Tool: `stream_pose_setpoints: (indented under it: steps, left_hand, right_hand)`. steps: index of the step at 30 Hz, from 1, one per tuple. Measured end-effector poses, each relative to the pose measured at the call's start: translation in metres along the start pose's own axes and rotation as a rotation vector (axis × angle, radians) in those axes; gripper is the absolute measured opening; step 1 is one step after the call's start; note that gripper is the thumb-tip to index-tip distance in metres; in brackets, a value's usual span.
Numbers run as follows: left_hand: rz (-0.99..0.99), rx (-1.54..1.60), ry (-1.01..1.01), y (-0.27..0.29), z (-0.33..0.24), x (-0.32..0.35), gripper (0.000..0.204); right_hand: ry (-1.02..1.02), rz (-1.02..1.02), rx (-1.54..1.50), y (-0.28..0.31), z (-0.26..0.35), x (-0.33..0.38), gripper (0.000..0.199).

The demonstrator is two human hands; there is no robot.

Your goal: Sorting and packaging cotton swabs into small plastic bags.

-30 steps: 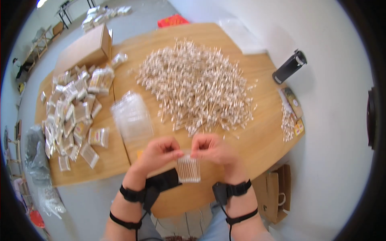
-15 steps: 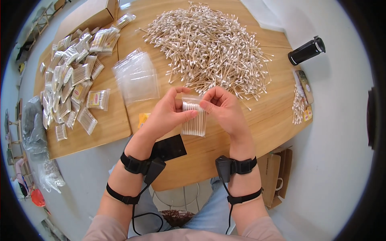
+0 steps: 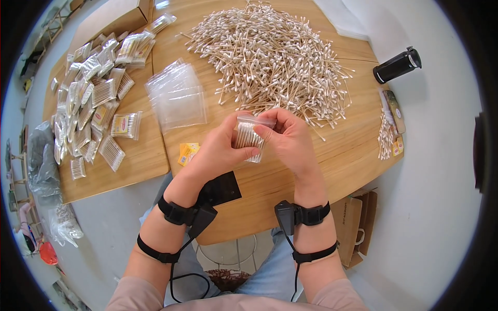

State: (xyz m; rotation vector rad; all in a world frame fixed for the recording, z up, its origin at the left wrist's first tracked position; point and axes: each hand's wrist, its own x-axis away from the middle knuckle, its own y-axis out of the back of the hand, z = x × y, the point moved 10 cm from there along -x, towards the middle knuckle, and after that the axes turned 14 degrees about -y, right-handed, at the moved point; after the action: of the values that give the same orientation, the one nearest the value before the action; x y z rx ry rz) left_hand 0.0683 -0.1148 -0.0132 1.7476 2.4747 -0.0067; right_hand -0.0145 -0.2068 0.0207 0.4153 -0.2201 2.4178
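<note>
Between my two hands is a small clear zip bag of cotton swabs (image 3: 248, 136), its white tips toward the top edge. My left hand (image 3: 222, 145) grips the bag's left side, thumb across the front. At the upper right, my right hand (image 3: 288, 137) pinches the bag near its top strip. Whether the zip is closed cannot be made out. Just beyond my hands spreads a big heap of loose cotton swabs (image 3: 275, 62). Flat empty clear bags (image 3: 179, 98) lie to the left of the heap. Small yellow cards (image 3: 188, 153) rest near my left wrist.
Many filled swab bags (image 3: 104, 93) are piled at the left, before a cardboard box (image 3: 111, 20). A black flat object (image 3: 223, 187) lies at the near table edge. To the right are a black cylinder (image 3: 397, 65) and a few swabs (image 3: 385, 136). An open carton (image 3: 353, 228) stands below.
The bag has tilted and risen slightly, its lower end drawn up. My right fingers have shifted along its top strip. The yellow cards show more fully now.
</note>
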Motion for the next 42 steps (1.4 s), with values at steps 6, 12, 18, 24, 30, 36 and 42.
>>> stream_pose_setpoints:
  steps: [6, 12, 18, 24, 30, 36, 42]
  left_hand:
    - [-0.016, 0.074, -0.033, -0.001, -0.011, -0.003, 0.063]
    - [0.003, 0.167, -0.015, -0.007, -0.018, -0.002, 0.052]
    - [-0.133, -0.507, -0.317, 0.023, -0.041, 0.001, 0.044]
    - [-0.248, -0.754, -0.569, 0.022, -0.080, 0.004, 0.051]
    - [-0.580, 0.318, -0.197, 0.068, -0.026, 0.007, 0.029]
    - [-0.461, 0.346, -0.073, 0.057, -0.021, 0.006, 0.019]
    - [-0.496, 0.025, -0.089, 0.062, -0.027, 0.012, 0.024]
  right_hand:
    - [-0.069, 0.085, -0.019, -0.003, -0.008, -0.001, 0.014]
    - [-0.052, 0.082, -0.040, -0.006, 0.000, 0.001, 0.020]
    - [-0.066, -0.038, -0.224, 0.005, 0.006, -0.002, 0.037]
    - [-0.117, 0.101, -0.084, -0.029, 0.000, 0.000, 0.034]
    - [-0.040, 0.103, -0.173, -0.023, 0.012, 0.001, 0.035]
    - [-0.075, 0.241, -0.156, -0.039, 0.009, 0.004, 0.032]
    - [-0.086, 0.200, -0.198, -0.034, -0.008, -0.006, 0.023]
